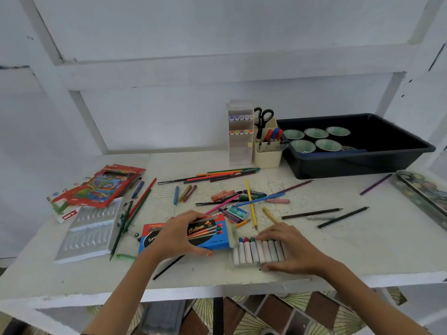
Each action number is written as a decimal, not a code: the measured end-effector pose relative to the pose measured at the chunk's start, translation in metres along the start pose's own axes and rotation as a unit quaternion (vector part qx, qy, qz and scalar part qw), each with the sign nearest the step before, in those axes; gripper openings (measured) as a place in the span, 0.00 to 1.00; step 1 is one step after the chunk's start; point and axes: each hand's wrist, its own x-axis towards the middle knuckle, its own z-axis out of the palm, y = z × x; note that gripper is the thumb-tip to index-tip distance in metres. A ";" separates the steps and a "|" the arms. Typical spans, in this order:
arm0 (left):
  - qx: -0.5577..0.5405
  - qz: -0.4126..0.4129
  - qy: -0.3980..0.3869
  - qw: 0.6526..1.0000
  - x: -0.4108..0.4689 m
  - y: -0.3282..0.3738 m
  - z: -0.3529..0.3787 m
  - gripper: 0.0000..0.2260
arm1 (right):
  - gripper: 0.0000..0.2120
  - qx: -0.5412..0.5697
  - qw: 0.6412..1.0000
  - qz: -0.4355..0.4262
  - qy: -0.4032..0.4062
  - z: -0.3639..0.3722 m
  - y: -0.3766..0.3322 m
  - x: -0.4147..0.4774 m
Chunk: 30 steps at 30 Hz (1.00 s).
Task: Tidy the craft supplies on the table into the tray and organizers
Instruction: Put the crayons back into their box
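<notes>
Head view: left hand point(176, 234), low and just left of centre in the frame, grips the blue crayon box point(212, 238) from above. Its fingers curl over the far edge and its thumb hooks the near edge. The box lies flat on the table point(350, 250), with its long axis running left to right and rising slightly to the right. Its opened flap end faces right.

Just beside that open end, almost touching it, lies the row of crayons point(251, 252) in a clear insert. Each stick points up the frame with its coloured tip away from the person, so the row itself runs left to right, roughly in line with the box. The right hand point(290, 250) spans the right half of the row. Its fingertips are at the tip ends and its thumb is against the near ends, so it appears to hold the set rather than merely rest on it.

The coming move likely turns on this alignment. The row sits directly right of the box mouth, and the right hand is placed to push it leftward while the left hand steadies the box.

The black tray point(350, 165) and the cream organizer point(267, 158) stand well apart in the upper right, and loose pencils lie scattered between them and the hands.
</notes>
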 end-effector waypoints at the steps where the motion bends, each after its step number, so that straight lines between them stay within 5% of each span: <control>1: -0.004 0.000 -0.004 1.000 -0.001 -0.003 -0.001 0.40 | 0.29 0.006 1.000 0.000 0.008 -0.001 0.000 0.000; 16: -0.012 0.016 -0.030 0.999 0.002 -0.014 0.005 0.41 | 0.26 0.034 0.987 0.037 0.152 -0.013 0.007 -0.001; 30: -0.027 0.021 -0.003 0.999 0.015 -0.011 0.027 0.40 | 0.27 0.039 0.993 0.028 0.105 0.000 -0.002 0.007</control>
